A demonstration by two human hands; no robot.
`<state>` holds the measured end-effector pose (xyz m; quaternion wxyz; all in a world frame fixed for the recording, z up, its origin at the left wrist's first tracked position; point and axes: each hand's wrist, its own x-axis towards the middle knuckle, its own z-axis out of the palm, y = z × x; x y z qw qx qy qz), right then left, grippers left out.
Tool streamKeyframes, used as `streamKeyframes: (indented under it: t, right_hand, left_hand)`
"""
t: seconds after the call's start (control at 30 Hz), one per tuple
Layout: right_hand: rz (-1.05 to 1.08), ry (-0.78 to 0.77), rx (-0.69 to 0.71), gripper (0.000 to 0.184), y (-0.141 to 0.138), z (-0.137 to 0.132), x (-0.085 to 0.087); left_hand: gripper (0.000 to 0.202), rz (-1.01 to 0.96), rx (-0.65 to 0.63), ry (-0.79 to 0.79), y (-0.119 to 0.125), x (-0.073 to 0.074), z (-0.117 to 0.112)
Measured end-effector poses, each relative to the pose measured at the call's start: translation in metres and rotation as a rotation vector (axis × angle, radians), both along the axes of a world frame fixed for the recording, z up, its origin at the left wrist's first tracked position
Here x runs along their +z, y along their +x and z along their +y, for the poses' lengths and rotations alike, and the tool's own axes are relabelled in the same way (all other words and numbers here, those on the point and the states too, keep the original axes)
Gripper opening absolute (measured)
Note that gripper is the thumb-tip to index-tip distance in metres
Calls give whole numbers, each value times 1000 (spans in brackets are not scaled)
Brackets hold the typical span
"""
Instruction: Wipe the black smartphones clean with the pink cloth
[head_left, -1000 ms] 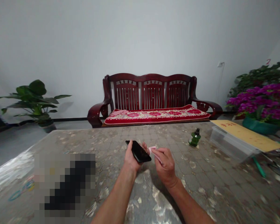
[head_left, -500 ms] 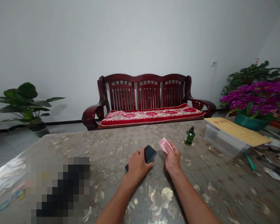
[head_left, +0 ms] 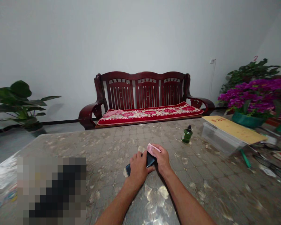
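A dark smartphone (head_left: 150, 160) lies on the patterned tablecloth (head_left: 112, 150), its back with the camera end pointing away to the right. My left hand (head_left: 138, 167) lies across its middle, fingers and thumb gripping its two long sides. Folded pink cloth (head_left: 152, 147) is pinched in my right hand (head_left: 162, 157), which is at the phone's far end. The cloth overlaps that end; whether it presses on the surface is hard to see. Beyond my right hand stands a small green bottle (head_left: 186, 135) with a black cap.
At right, a clear plastic box (head_left: 221, 142) carries a yellow envelope (head_left: 234, 128). A green-handled tool (head_left: 245, 158), cables and a purple flower pot (head_left: 249, 119) are near it. A blurred-out dark object (head_left: 58, 187) lies at left. Past the table stands a wooden bench (head_left: 146, 90).
My right hand has moved left with the pink cloth, from beside the phone to its far end. My left hand stays on the phone. The view has shifted slightly.
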<state>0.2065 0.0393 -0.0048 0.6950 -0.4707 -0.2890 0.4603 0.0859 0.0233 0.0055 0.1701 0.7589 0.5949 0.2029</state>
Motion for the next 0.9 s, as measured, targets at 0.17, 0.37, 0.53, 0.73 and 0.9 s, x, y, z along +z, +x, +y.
streamKeyframes:
  t: [0.17,0.37,0.53,0.73,0.9]
  right_hand:
    - [-27,-21,16,35,-1,1,-3]
    - [-38,-31,27,36,0,3,-6]
    - [-33,-43,34,36,0,3,-7]
    - [-20,-41,25,37,1,4,-8]
    - [-31,-35,39,36,1,3,-10]
  left_hand:
    - [78,263,-38,76,-2,-1,-2]
    - [73,256,-35,123,-3,-3,-5]
    - [72,243,-44,138,-4,-4,-6]
    - [76,245,-59,139,-5,-3,-6]
    - [75,206,-57,135,-3,-6,-7]
